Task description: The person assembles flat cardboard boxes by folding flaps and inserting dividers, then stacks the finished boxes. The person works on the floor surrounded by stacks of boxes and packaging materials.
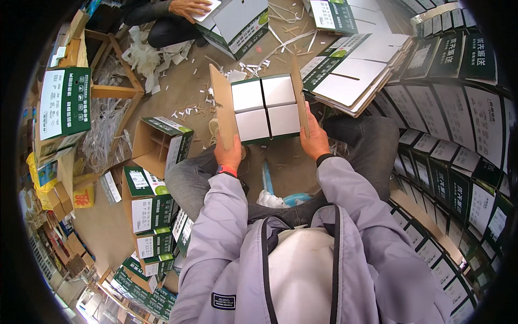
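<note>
Between my knees is a cardboard carton with two brown flaps standing up at its left and right sides. Four white rectangular faces show between the flaps, parted by dark gaps. I cannot tell whether they are inner boxes or parts of the carton. My left hand is closed on the near end of the left flap. On the other side, my right hand grips the right flap, fingers behind it and thumb toward me.
Flattened cartons are stacked at the far right, near a wall of green and white cartons. An open carton stands left of my knee. A co-worker's hand touches another carton. Paper scraps litter the floor.
</note>
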`<state>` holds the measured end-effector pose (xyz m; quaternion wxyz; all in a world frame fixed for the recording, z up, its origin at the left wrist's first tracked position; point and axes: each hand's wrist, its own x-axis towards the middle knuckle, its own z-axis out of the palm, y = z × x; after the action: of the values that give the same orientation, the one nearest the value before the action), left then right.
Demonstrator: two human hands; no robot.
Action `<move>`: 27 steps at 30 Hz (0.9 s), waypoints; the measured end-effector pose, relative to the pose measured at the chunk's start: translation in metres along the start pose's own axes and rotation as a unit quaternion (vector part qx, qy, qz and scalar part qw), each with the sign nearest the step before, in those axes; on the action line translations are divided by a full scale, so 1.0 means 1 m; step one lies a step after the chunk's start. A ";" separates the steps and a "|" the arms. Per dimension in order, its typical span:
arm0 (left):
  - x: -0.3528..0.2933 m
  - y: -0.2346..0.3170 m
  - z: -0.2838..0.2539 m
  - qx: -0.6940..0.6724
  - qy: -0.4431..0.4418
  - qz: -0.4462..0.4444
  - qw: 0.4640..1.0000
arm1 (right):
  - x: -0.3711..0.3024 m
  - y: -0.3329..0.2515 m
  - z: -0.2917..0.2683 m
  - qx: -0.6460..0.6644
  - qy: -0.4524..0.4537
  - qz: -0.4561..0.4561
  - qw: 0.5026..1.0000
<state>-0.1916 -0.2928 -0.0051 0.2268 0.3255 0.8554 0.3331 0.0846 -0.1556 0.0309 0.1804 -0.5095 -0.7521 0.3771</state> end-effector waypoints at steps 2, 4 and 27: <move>0.004 0.006 -0.007 -0.006 -0.010 0.004 1.000 | 0.001 -0.003 0.001 -0.012 0.019 -0.023 0.999; 0.003 0.021 -0.007 0.034 0.016 0.107 0.994 | 0.001 -0.007 -0.003 -0.045 0.030 -0.016 0.998; 0.061 0.024 0.046 -0.009 -0.094 0.018 0.995 | 0.086 0.007 0.028 -0.004 0.014 0.183 0.983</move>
<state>-0.1956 -0.2169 -0.0293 0.3028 0.3683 0.8216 0.3127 0.0347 -0.0876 -0.0020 0.1169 -0.6446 -0.6449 0.3936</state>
